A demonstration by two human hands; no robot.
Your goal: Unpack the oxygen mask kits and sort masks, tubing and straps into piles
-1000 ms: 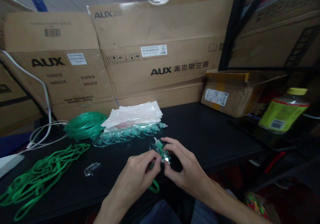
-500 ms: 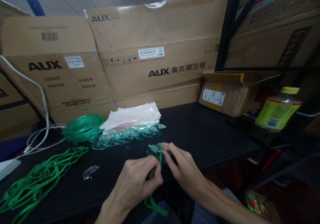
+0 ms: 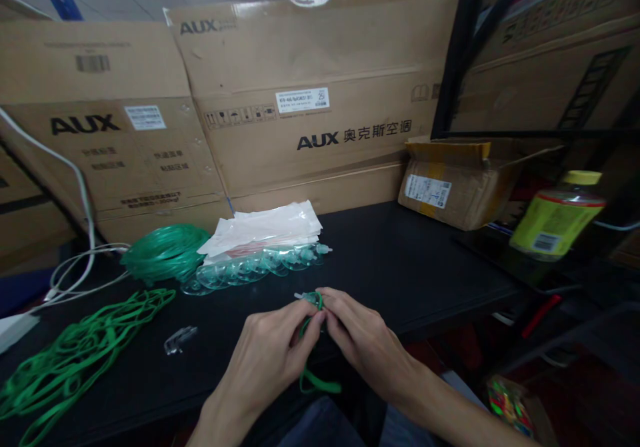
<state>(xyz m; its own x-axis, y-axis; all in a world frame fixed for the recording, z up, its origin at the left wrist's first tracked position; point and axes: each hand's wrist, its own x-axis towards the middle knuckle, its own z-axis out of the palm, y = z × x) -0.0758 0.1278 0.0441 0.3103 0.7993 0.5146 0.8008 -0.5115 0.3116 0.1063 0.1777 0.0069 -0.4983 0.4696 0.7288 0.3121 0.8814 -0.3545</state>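
Observation:
Close together at the table's front edge, my left hand (image 3: 277, 340) and my right hand (image 3: 367, 337) meet at the fingertips. Between them is a clear greenish face mask (image 3: 309, 296), mostly hidden by my fingers, with its pale connector showing on the left. A green elastic strap (image 3: 320, 387) passes through the pinched fingers of both hands, and its loose end hangs below. Further back lies a row of similar clear masks (image 3: 250, 270). To the left is a loose heap of green elastic straps (image 3: 95, 344), and near it lie small clear plastic pieces (image 3: 180, 340).
A coil of green tubing (image 3: 165, 254) and a stack of white packets (image 3: 265, 227) lie on the black table (image 3: 380, 260). Large cardboard boxes (image 3: 350, 54) wall off the back. An opened small box (image 3: 453, 187) and a yellow-labelled bottle (image 3: 557, 217) stand at right.
My left hand has moved up and right to meet my right hand at the mask. The mask is more covered by fingers, and the strap's hanging end has shifted.

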